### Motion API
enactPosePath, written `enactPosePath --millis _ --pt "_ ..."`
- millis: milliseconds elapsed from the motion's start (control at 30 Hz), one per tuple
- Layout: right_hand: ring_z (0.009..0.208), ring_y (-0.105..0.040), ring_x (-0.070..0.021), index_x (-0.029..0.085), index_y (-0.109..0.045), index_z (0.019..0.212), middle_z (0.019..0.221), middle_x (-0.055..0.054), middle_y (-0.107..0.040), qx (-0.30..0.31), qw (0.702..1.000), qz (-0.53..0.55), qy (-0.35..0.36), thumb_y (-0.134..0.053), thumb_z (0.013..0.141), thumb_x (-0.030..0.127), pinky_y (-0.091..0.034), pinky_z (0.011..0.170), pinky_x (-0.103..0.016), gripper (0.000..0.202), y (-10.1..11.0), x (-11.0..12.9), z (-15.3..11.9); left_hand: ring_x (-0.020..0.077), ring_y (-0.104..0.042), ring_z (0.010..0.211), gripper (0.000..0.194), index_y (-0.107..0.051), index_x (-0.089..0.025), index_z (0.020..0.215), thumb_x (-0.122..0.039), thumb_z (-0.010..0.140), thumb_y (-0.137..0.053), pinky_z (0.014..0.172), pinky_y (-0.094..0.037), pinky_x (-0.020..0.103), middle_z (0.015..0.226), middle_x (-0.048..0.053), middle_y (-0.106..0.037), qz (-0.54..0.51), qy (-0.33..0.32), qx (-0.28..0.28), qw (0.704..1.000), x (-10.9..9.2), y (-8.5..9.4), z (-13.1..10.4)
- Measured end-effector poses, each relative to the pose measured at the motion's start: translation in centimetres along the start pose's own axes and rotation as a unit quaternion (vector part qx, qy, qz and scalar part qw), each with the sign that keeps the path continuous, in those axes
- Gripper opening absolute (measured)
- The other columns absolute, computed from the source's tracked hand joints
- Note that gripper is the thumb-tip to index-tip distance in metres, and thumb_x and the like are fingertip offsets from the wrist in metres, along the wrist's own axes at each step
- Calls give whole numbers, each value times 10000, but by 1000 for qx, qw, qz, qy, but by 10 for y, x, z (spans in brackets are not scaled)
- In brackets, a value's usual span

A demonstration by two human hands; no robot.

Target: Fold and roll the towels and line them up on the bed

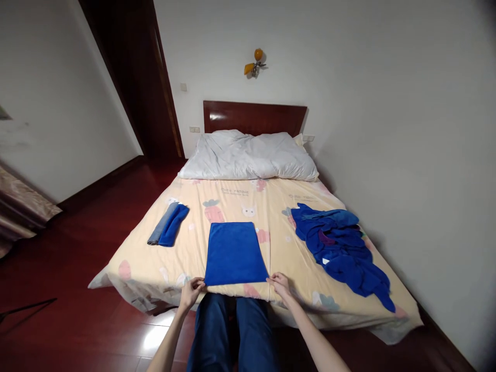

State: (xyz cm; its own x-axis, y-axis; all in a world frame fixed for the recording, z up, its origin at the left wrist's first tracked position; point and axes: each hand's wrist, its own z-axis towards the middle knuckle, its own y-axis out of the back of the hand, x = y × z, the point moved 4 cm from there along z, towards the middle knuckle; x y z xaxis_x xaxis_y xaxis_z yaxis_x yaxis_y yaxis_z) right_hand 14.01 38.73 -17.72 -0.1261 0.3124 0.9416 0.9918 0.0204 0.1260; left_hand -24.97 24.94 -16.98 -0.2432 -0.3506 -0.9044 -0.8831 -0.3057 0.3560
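A blue towel (234, 253) lies flat on the bed in front of me, squared off and smooth. My left hand (191, 292) pinches its near left corner between thumb and fingers. At the near right corner, my right hand (279, 284) grips the cloth the same way. To the left rest rolled or folded towels, one blue (173, 225) and one greyish-blue (160, 227), side by side. A loose, crumpled heap of blue towels (343, 248) spreads over the right side, with a bit of purple cloth and white tags showing.
The bed (232, 199) has a cream sheet printed with carrots and rabbits. Grey-white pillows (251, 155) lie against the dark wooden headboard (253, 118). A wall stands close along the right side. Dark red floor (96, 222) and a curtain (23, 212) are on the left.
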Motion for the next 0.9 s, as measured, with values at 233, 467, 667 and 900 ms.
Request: enactPosePath --millis 233,467,667,900 --pt "531 -476 -130 241 -530 667 634 4 -592 23 999 -29 2 -776 504 504 -321 455 -220 396 -1 8 -4 313 -755 894 645 -693 -169 995 -679 600 -699 876 -572 420 847 99 -789 -16 12 13 1000 -3 -4 6" --pt "435 -402 -99 249 -482 614 539 47 -532 78 997 -23 -1 -813 484 471 -273 419 -231 419 5 1 -15 307 -754 923 568 -713 -191 985 -642 638 -712 919 -559 409 821 74 -786 40 -3 27 999 3 12 3" --pt "469 -551 -151 228 -582 686 634 -22 -699 64 993 -100 9 -782 549 509 -378 432 -246 371 -2 5 -4 301 -754 910 678 -679 -173 1037 -698 610 -717 847 -572 383 857 91 -790 36 13 80 996 -10 6 16" --pt "787 -732 -266 230 -655 756 704 -45 -740 -13 977 -205 61 -761 669 347 -522 720 -336 180 -30 32 48 274 -761 858 449 -616 -195 1058 -487 731 -710 759 -561 336 847 90 -792 119 44 10 992 -41 -4 74"
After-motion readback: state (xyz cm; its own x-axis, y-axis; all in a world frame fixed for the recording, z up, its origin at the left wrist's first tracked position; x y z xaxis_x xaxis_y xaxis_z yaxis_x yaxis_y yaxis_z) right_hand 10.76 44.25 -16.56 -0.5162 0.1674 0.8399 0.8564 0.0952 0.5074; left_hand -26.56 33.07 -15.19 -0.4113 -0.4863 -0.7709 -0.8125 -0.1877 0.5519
